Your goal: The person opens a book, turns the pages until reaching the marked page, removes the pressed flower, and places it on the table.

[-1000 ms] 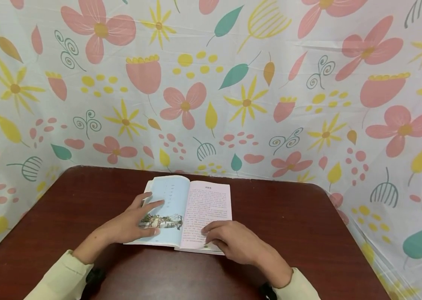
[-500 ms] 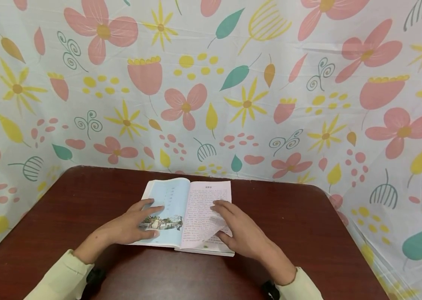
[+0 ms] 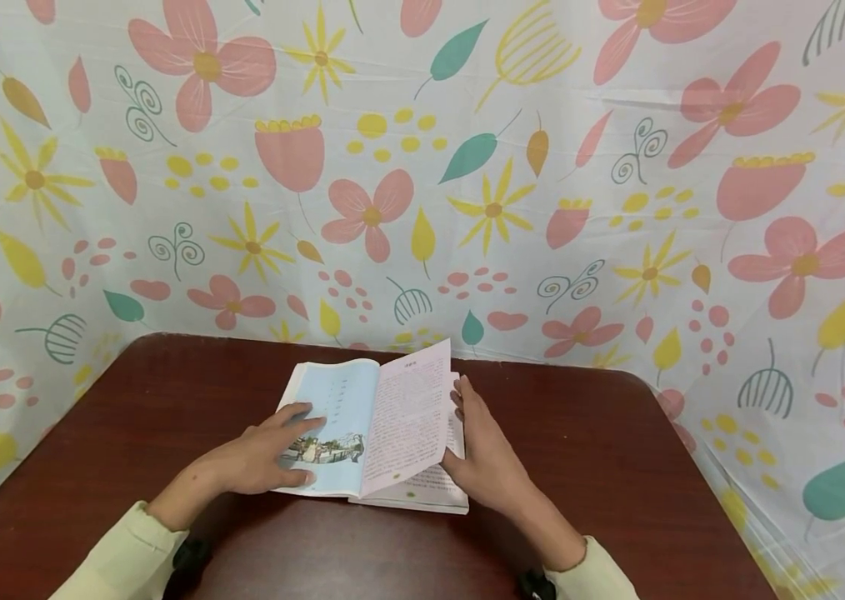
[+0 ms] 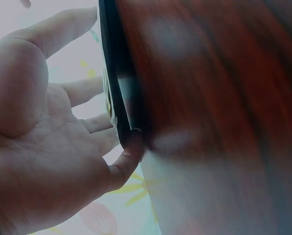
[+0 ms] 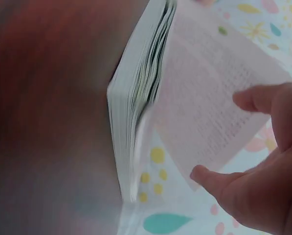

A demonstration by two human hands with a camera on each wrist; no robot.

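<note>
An open book lies on the table, its left page blue with a picture near the bottom. My left hand rests on that page with fingers spread; in the left wrist view, the fingertips of the left hand are at the book's edge. A pink printed page stands lifted off the right side, showing more pages beneath. My right hand is at its free edge with fingers extended. In the right wrist view, the right hand's thumb and a fingertip overlap the raised page.
The dark red-brown table extends around the book. Behind it and at both sides hangs a white cloth printed with flowers and leaves. The thick page block shows at the book's near edge in the right wrist view.
The pink page has risen from flat to tilted, turning up toward the left. My right hand has gone from bent fingers at the lower corner to straighter fingers beside the edge. The left hand barely moved.
</note>
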